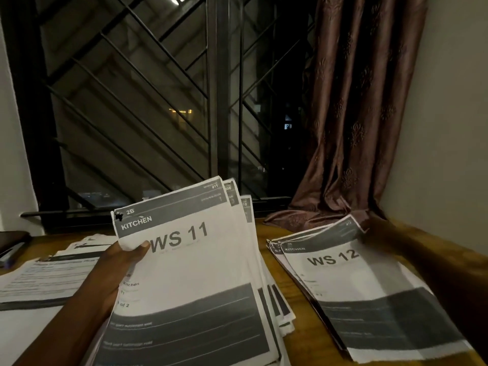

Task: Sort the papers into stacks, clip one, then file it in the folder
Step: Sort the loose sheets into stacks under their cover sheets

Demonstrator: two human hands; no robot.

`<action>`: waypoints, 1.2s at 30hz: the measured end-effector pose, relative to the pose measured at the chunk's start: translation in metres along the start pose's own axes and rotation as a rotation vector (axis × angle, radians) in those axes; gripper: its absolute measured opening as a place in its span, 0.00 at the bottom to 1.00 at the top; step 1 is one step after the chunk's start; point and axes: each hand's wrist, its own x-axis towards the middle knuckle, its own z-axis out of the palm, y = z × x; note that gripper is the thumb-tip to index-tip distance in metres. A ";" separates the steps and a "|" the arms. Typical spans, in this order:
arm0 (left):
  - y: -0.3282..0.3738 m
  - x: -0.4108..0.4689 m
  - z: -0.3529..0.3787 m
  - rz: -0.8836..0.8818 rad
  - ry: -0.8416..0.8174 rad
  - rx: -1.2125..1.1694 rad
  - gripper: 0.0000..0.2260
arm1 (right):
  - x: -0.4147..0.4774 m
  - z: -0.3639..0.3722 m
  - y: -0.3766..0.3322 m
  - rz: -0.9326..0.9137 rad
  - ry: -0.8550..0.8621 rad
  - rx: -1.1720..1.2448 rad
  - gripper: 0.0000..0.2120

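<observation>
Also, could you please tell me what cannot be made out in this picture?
All in the head view:
1. Right hand: dark and blurred at the far corner of the WS 12 stack; grip unclear.
2. Sheets behind the WS 11 page in the left hand: mostly covered by it.
3. Dark thing at left: cut off by the edge.
4. Print on the left papers: blurred.

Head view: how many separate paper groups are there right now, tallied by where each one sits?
WS 11 bundle held in the left hand: 1
WS 12 stack lying on the table: 1
Loose forms spread on the table's left side, layers too blurred to split: 1
Total: 3
</observation>
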 end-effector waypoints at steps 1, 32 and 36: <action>0.000 0.001 0.000 -0.001 0.000 -0.002 0.03 | 0.006 0.007 0.001 -0.017 0.028 -0.007 0.26; 0.002 0.000 0.002 -0.029 -0.048 -0.254 0.10 | -0.098 -0.019 -0.148 -0.116 -0.008 1.127 0.09; 0.003 0.002 -0.006 -0.036 -0.008 -0.259 0.19 | -0.051 -0.074 -0.081 0.070 -0.026 0.538 0.24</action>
